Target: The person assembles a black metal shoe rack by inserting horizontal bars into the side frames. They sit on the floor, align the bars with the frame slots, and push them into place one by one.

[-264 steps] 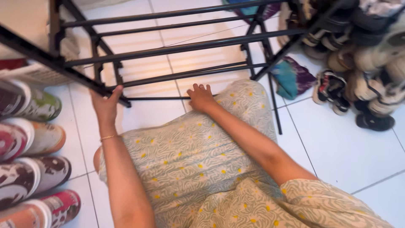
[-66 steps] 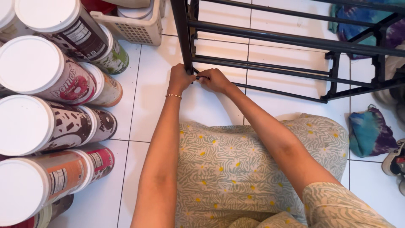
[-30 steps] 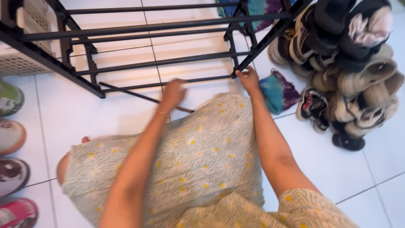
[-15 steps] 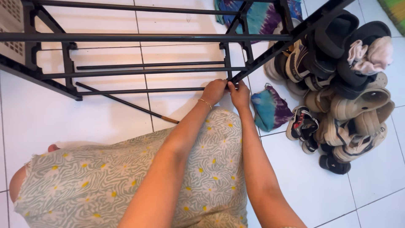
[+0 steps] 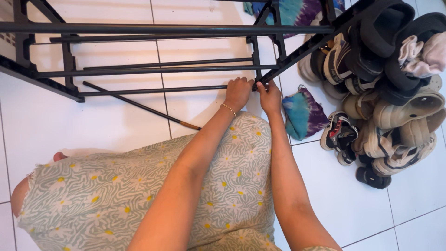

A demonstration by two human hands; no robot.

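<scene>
Down at the lowest level of the black metal tube shoe rack (image 5: pixel 153 29), both hands meet at the same corner joint. The left hand (image 5: pixel 238 90), with a thin gold bracelet (image 5: pixel 228 109) at its wrist, has its fingers curled closed over the end of the thin black horizontal rod (image 5: pixel 153 89) that runs away to that hand's left. Just beside it, nearly touching, the right hand (image 5: pixel 270 95) is pinched shut on the slanted black rack post (image 5: pixel 297 52), which rises up and to the right from its fingertips. Whether the rod end is seated in the joint cannot be told, since the fingers cover it. A loose black rod with a brown tip (image 5: pixel 139 106) lies on the white tiled floor (image 5: pixel 93 125), below and to the left of the left hand, well clear of it. Under both forearms spreads the green and white flowered fabric (image 5: pixel 139 186) of the person's clothing. Just right of the right hand lies a blue and purple tie-dye cloth pouch (image 5: pixel 304 114), and further right a heap of sandals and sports shoes (image 5: pixel 390 102) leans against the rack's side.
</scene>
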